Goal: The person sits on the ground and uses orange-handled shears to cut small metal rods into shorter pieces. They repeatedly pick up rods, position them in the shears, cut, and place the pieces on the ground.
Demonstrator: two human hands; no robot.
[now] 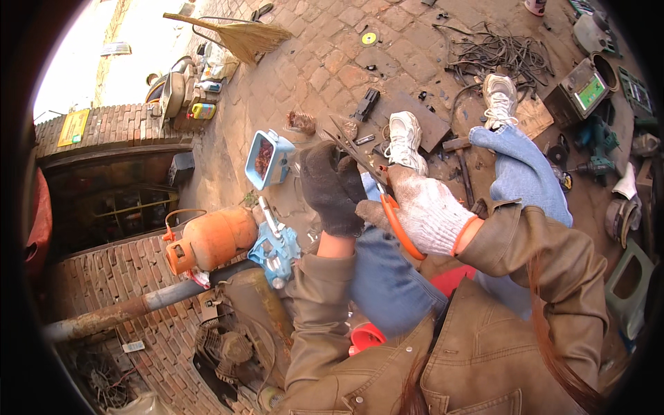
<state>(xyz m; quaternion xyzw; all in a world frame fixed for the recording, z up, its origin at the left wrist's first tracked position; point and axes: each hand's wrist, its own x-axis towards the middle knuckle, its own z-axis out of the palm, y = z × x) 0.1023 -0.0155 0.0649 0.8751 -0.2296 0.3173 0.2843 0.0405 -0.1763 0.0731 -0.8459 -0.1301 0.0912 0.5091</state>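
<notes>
My right hand (430, 211), in a white knit glove with an orange cuff, is closed around a pair of large metal shears (402, 227) with orange handles. The dark blades point up and to the left, passing just beside my left hand (330, 188). That hand wears a dark, soiled glove with its fingers curled in; what they hold, if anything, is hidden. Both hands are above my legs in blue jeans (391, 270). Left of the dark glove stands a light blue plastic container (277, 158) with reddish-brown bits inside.
A hammer (465, 169) and a dark metal plate (422, 121) lie by my shoes. Tangled cable (498, 55) is at the far right, with a green drill (600, 149) nearer. An orange gas cylinder (220, 238) is on the left, and a straw broom (242, 34) lies farther off.
</notes>
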